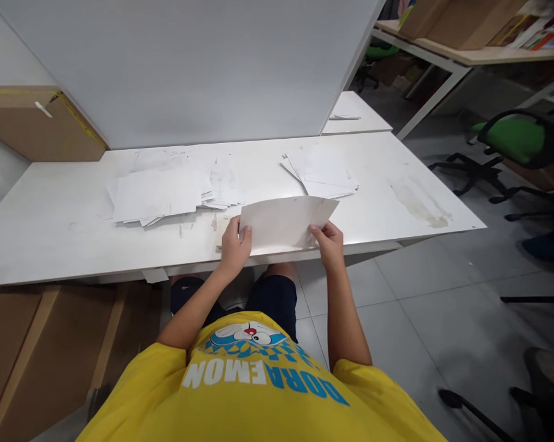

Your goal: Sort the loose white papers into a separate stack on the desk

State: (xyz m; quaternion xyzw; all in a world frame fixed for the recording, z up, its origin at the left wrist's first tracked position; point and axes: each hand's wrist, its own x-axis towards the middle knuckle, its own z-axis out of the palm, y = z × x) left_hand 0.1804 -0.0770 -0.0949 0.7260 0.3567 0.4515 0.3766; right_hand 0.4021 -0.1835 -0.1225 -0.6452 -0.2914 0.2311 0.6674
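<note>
1. Left hand (pixel 234 244) pinched on left edge of white sheet (pixel 286 222); right hand (pixel 329 244) pinched on right edge.
2. Sheet held over near edge of table (pixel 51 227), long axis left-right, equally near both hands.
3. Paper stacks (pixel 159 193) beyond, apart.

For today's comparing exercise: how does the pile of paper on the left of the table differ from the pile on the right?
The left pile is wider and sprawls loosely, with sheets spreading out toward the middle; the right pile is smaller and tighter, its edges fanned only slightly. The left pile lies further from the sheet held by the left hand and right hand; the right pile lies just behind that sheet. Both are white paper lying flat on the white table.
</note>
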